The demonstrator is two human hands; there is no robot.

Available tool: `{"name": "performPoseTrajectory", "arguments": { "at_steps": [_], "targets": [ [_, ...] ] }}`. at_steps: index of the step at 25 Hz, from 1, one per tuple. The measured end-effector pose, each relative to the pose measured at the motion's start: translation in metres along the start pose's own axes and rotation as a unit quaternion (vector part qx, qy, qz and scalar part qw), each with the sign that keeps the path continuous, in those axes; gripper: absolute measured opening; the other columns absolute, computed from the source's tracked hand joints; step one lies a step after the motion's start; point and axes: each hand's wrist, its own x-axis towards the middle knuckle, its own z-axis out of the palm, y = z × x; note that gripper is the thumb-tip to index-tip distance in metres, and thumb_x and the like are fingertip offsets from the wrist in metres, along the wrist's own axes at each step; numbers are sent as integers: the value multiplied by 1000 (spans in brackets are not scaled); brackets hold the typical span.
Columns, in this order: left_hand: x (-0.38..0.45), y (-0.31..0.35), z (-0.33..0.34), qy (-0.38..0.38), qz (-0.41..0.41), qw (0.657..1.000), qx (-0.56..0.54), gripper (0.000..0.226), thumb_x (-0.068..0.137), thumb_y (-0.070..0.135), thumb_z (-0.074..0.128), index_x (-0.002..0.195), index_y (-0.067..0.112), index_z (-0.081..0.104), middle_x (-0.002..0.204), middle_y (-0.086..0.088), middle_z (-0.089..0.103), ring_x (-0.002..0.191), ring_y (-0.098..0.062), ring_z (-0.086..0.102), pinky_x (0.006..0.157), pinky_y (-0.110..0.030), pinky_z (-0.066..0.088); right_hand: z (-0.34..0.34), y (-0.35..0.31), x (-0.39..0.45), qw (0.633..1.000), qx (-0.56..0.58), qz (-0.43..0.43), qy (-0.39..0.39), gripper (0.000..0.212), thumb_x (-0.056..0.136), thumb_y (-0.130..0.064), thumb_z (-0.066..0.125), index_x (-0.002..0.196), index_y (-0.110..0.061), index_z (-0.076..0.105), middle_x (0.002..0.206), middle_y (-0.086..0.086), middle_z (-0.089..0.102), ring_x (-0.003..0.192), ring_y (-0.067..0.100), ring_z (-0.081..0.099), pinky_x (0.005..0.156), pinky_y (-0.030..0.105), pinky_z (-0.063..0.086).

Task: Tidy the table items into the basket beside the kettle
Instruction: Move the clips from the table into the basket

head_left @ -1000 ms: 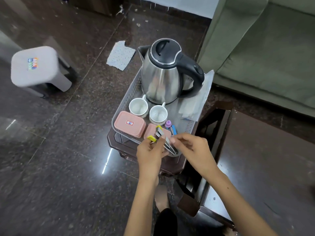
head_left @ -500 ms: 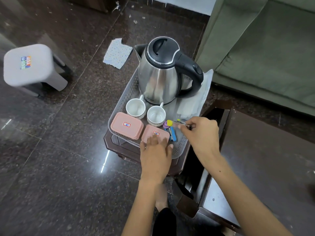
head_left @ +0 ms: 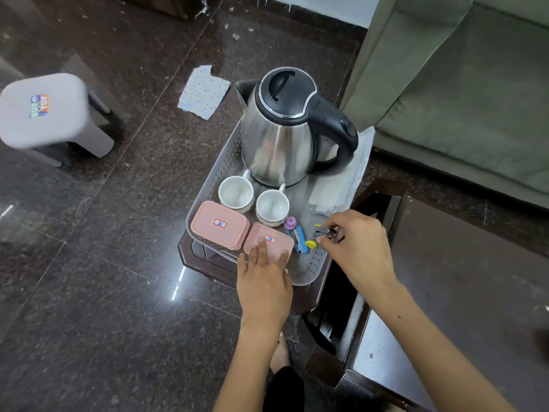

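On the little dark counter [head_left: 261, 281] by the sofa [head_left: 460, 84], the basket [head_left: 309, 269] next to the kettle [head_left: 282, 129] already holds cups, pink boxes and a stapler [head_left: 298, 237], left hand [head_left: 263, 281] resting flat on one box [head_left: 269, 240], right hand [head_left: 356, 248] pinching metal clips [head_left: 325, 232] low over the basket, so it's looking nearly done.

Dark polished stone floor [head_left: 89, 278] w/ glare streaks and scattered bits. Green sofa [head_left: 475, 84] at back right. Grey plastic stool [head_left: 50, 111] well left of sofa; patterned cloth scrap [head_left: 203, 96] on floor btwn them. Dark wood desk [head_left: 460, 292] just in front of sofa.
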Motion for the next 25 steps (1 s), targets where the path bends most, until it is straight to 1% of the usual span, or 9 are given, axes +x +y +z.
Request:
{"name": "performPoseTrajectory", "arguments": {
  "at_steps": [2, 4, 8, 10, 12, 15, 17, 20, 25],
  "targets": [
    [1, -1, 2, 12, 2, 1000, -7, 47, 95, 29, 39, 141, 35, 38, 157, -13, 16, 143, -27, 21, 115, -41, 8, 14, 4, 0, 999, 8, -35, 8, 20, 70, -7, 73, 89, -12, 68, 85, 4, 63, 66, 26, 63, 60, 40, 54],
    [2, -1, 2, 15, 2, 1000, -13, 47, 94, 27, 42, 140, 35, 40, 157, -14, 18, 142, -28, 23, 115, -41, 11, 25, 7, 0, 995, -24, -97, 3, 23, 64, 2, 72, 84, -8, 68, 85, 5, 63, 71, 27, 63, 53, 37, 54],
    [2, -3, 6, 35, 3, 999, -19, 45, 89, 23, 50, 132, 32, 52, 151, -17, 31, 137, -32, 35, 111, -43, 22, 39, 7, -1, 981, -89, -166, -45, 29, 49, 11, 70, 72, -6, 66, 83, 5, 64, 76, 29, 62, 40, 31, 49],
    [2, -5, 7, 41, 5, 999, -15, 44, 87, 23, 51, 130, 31, 55, 149, -18, 35, 135, -34, 38, 109, -44, 25, 42, 2, -4, 974, -130, -160, -91, 27, 55, 12, 67, 77, -4, 65, 90, 9, 63, 83, 32, 61, 46, 29, 47],
    [2, -4, 7, 43, 4, 999, -12, 45, 86, 24, 45, 128, 31, 57, 148, -19, 37, 133, -34, 40, 108, -44, 27, 45, -1, -7, 966, -161, -146, -140, 27, 72, 9, 58, 95, -4, 64, 106, 9, 59, 101, 31, 55, 62, 34, 48],
    [2, -3, 6, 50, 2, 999, -9, 50, 79, 26, 39, 124, 30, 61, 144, -21, 42, 129, -36, 45, 104, -45, 32, 48, 0, -16, 966, -123, -121, -193, 32, 81, -1, 50, 108, -13, 64, 112, 3, 59, 110, 26, 52, 78, 35, 48],
    [2, -3, 8, 53, 0, 999, 2, 49, 78, 26, 41, 121, 30, 64, 140, -21, 47, 126, -37, 49, 102, -46, 36, 51, 2, -23, 981, -79, -103, -141, 28, 80, -7, 53, 102, -15, 67, 105, 0, 64, 103, 24, 58, 74, 34, 52],
    [2, -3, 10, 63, -3, 998, 8, 43, 73, 25, 49, 109, 28, 70, 128, -22, 58, 113, -38, 59, 94, -46, 45, 69, 10, -38, 995, -10, -93, -18, 22, 75, -6, 56, 90, -16, 69, 92, -3, 67, 89, 20, 63, 63, 29, 55],
    [2, -3, 12, 84, -5, 996, -1, 39, 71, 24, 52, 105, 28, 72, 125, -21, 61, 110, -37, 61, 93, -46, 47, 95, 15, -51, 988, 9, -127, 82, 29, 83, -10, 45, 93, -10, 71, 95, 1, 70, 92, 14, 55, 83, 23, 49]
  ]
}}
